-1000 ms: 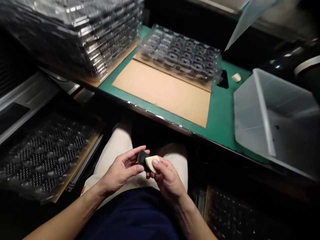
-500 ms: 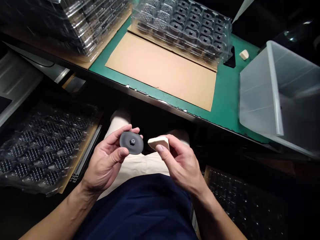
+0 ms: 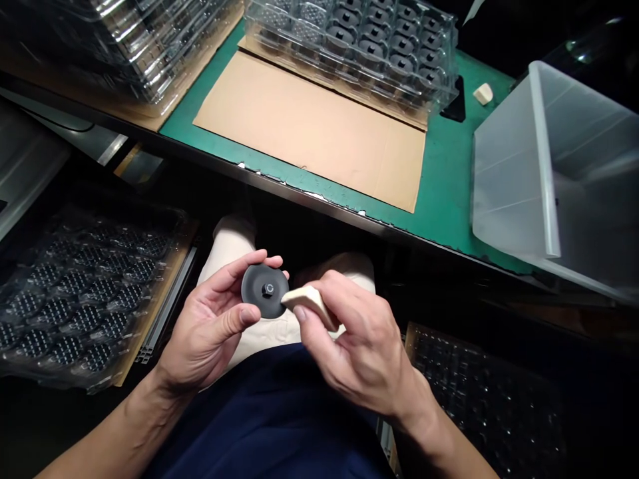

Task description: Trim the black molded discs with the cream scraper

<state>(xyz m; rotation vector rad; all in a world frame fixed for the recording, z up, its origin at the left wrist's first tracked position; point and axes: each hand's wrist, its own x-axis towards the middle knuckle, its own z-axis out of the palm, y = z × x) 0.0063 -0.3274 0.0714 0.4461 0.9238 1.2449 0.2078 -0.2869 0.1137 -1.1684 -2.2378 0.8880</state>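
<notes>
Between the thumb and fingers of my left hand [image 3: 214,313] is a dark grey round disc [image 3: 257,306] with a small raised hub at its centre. Its flat face with the hub is turned up toward me. My right hand [image 3: 359,339] pinches a cream wedge-shaped block [image 3: 312,303], perhaps a sponge or felt pad. The block's narrow tip meets the right edge of the disc, as far as I can tell touching it. Both hands are held above my lap, in front of the bench edge.
On the green bench [image 3: 444,173] lies a cardboard sheet [image 3: 309,126], with a clear tray [image 3: 349,53] of dark discs behind it. Stacked trays [image 3: 134,53] stand left; a translucent bin [image 3: 509,173] and another cream block [image 3: 483,94] are right. A filled tray [image 3: 84,299] sits lower left.
My right hand has brought the cream block left and tilted it, so its tip is now at the disc's edge. The disc has turned slightly in my left hand. The whole view has shifted a little.
</notes>
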